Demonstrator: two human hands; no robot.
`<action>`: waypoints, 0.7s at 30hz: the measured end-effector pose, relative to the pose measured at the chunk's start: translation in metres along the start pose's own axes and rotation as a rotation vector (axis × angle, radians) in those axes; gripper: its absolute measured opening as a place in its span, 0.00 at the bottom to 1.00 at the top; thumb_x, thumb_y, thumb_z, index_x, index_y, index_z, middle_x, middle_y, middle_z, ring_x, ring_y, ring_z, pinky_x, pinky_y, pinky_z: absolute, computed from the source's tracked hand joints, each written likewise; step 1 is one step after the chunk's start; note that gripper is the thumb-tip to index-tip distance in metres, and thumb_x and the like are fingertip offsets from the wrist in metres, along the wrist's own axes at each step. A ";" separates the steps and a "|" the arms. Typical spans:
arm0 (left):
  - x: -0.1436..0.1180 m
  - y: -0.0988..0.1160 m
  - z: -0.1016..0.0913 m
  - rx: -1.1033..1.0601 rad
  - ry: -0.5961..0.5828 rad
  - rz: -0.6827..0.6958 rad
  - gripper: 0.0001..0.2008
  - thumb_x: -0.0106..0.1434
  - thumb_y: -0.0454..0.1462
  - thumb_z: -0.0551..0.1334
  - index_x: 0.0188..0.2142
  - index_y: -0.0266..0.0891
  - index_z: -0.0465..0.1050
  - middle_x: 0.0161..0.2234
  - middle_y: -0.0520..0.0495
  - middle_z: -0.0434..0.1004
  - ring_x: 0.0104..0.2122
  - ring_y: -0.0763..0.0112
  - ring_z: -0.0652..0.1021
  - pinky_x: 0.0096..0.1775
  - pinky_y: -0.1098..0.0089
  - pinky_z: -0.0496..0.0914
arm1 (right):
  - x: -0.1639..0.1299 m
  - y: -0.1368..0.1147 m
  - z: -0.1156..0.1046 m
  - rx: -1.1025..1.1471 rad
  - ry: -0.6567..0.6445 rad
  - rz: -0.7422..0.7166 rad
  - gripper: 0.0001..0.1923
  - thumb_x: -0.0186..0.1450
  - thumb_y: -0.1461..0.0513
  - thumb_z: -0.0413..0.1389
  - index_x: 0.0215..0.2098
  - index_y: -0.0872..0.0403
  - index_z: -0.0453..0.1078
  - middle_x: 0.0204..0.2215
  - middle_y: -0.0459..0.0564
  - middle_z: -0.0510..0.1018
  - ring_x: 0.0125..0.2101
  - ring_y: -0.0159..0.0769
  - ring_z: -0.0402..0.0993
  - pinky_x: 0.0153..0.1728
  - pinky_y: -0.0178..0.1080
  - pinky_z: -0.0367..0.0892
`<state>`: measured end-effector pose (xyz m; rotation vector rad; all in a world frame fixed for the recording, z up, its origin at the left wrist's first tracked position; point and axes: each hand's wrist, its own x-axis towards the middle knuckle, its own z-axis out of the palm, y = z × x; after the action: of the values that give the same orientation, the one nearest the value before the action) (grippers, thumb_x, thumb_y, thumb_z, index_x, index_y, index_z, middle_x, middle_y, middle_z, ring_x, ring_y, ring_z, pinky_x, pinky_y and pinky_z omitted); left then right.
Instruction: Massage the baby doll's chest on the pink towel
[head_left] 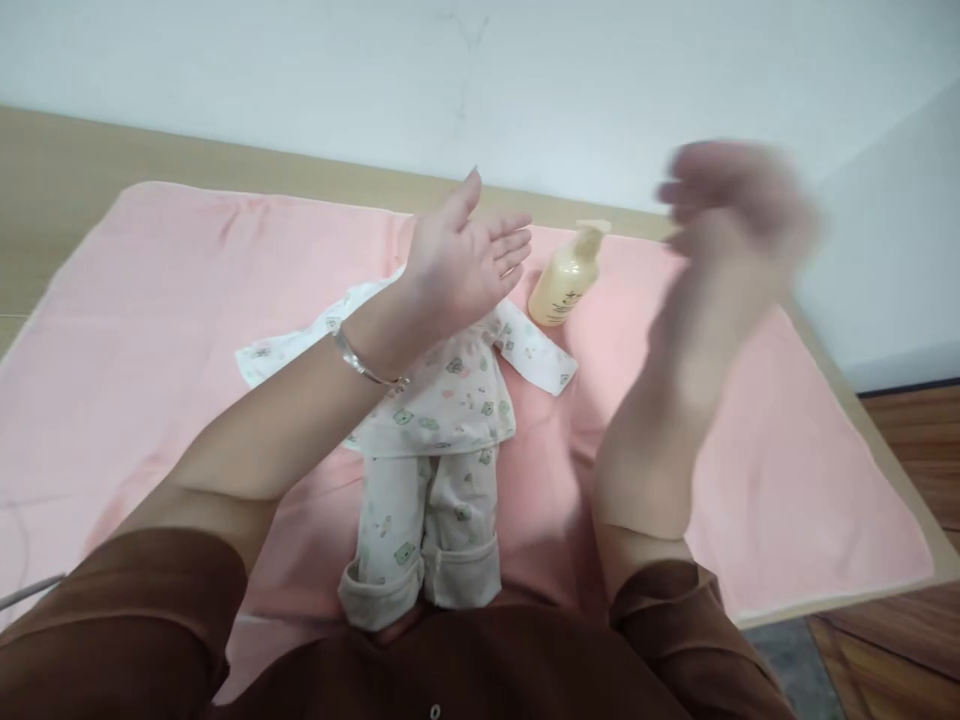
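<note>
My left hand [469, 262] is raised over the upper part of a printed white baby top [457, 400], palm up and fingers stretched out, holding nothing. A metal bangle [361, 360] circles that wrist. Matching baby trousers [461, 510] with turned-up cuffs lie below the top. My hand and forearm hide the neck area, so I cannot see whether a doll is inside the clothes. To the right of the top, a yellow pump bottle [564, 285] stands on the pink cloth. My right hand [739, 205] is lifted at the right, smeared by motion, its fingers unclear.
A pink cloth [187, 300] with some creases covers most of the wooden table [60, 170]. Behind the table rises a white wall [300, 90]. Wooden flooring [915, 460] shows past the right edge. A thin dark cord [30, 592] is at the lower left.
</note>
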<state>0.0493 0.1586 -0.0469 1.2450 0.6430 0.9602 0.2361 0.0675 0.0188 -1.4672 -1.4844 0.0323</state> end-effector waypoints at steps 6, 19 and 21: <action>0.030 0.015 0.049 -0.448 0.072 -0.212 0.41 0.75 0.55 0.29 0.71 0.28 0.53 0.68 0.33 0.64 0.73 0.56 0.60 0.67 0.52 0.66 | 0.007 0.003 0.056 -0.468 -0.424 0.086 0.38 0.63 0.75 0.42 0.73 0.66 0.51 0.76 0.61 0.53 0.77 0.46 0.44 0.77 0.56 0.42; 0.072 -0.051 0.011 -0.267 -0.285 0.006 0.48 0.71 0.62 0.27 0.48 0.36 0.78 0.49 0.31 0.81 0.64 0.49 0.74 0.61 0.45 0.73 | 0.004 0.022 0.065 -0.576 -0.371 -0.041 0.25 0.66 0.71 0.40 0.57 0.62 0.70 0.62 0.64 0.74 0.68 0.52 0.65 0.73 0.65 0.46; 0.051 -0.046 0.012 -0.226 -0.304 0.024 0.46 0.72 0.59 0.28 0.50 0.35 0.78 0.48 0.31 0.81 0.64 0.48 0.74 0.60 0.44 0.74 | 0.003 0.019 0.066 -0.571 -0.393 0.000 0.26 0.69 0.69 0.40 0.62 0.64 0.66 0.67 0.66 0.68 0.72 0.53 0.58 0.74 0.67 0.42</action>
<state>0.0953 0.1958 -0.0838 1.1676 0.2734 0.8170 0.2094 0.1140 -0.0240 -1.9995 -1.9125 -0.1193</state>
